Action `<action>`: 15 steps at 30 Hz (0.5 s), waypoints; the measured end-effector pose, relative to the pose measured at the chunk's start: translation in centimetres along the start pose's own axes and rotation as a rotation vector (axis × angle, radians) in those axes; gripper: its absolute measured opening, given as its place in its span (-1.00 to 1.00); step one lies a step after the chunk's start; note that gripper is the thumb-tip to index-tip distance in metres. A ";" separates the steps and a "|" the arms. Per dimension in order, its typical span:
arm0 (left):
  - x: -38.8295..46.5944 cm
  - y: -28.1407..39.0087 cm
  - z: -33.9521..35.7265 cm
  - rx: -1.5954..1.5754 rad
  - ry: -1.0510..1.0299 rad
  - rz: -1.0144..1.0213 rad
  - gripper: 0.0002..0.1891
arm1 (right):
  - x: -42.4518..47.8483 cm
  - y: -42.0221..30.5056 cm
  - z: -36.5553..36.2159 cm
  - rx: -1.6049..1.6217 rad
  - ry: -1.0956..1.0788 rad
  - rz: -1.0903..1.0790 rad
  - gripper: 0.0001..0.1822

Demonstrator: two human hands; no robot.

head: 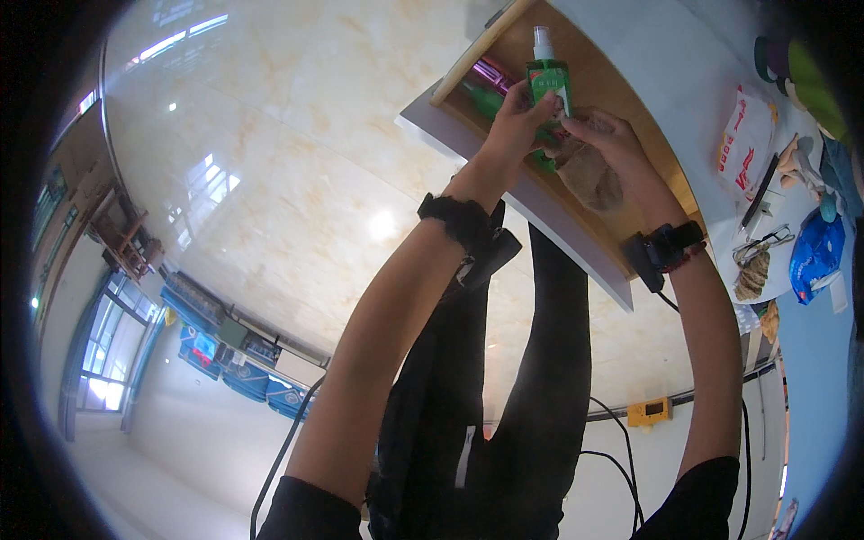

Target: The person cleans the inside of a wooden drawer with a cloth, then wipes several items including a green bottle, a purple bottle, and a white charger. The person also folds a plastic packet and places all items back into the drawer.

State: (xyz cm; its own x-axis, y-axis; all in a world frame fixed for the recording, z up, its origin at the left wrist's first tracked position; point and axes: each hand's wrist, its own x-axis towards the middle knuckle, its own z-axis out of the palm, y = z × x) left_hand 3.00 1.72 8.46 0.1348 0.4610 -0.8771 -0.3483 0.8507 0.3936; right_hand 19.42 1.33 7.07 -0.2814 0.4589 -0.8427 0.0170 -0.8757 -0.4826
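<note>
My left hand (516,125) grips a green spray bottle (548,75) with a clear cap, held upright in the picture over an open wooden drawer (658,182). Close beside its lower end is my right hand (607,135), fingers bent; whether they touch the bottle or hold anything is unclear. Just below the right hand a brown cloth-like item (590,177) lies in the drawer. A shiny pink item (493,75) and a green item (484,101) lie in the drawer left of the bottle, partly hidden by my left hand.
On the surface to the right are a white packet with red print (742,145), a black pen-like item (760,192), eyeglasses (766,241), a hair claw clip (752,275) and a blue packet (817,253). The drawer's front panel (574,243) juts out above my legs.
</note>
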 end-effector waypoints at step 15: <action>5.8 -3.1 -1.3 0.988 0.338 0.157 -0.70 | 8.6 2.0 -3.5 -0.663 0.232 -0.157 -0.49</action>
State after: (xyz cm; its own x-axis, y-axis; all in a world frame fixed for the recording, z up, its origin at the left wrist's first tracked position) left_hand 3.69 1.46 1.82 -0.1650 0.6190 -0.7678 0.5915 0.6851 0.4252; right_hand 20.44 4.03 -1.97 -0.1190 0.6565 -0.7449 0.5926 -0.5550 -0.5838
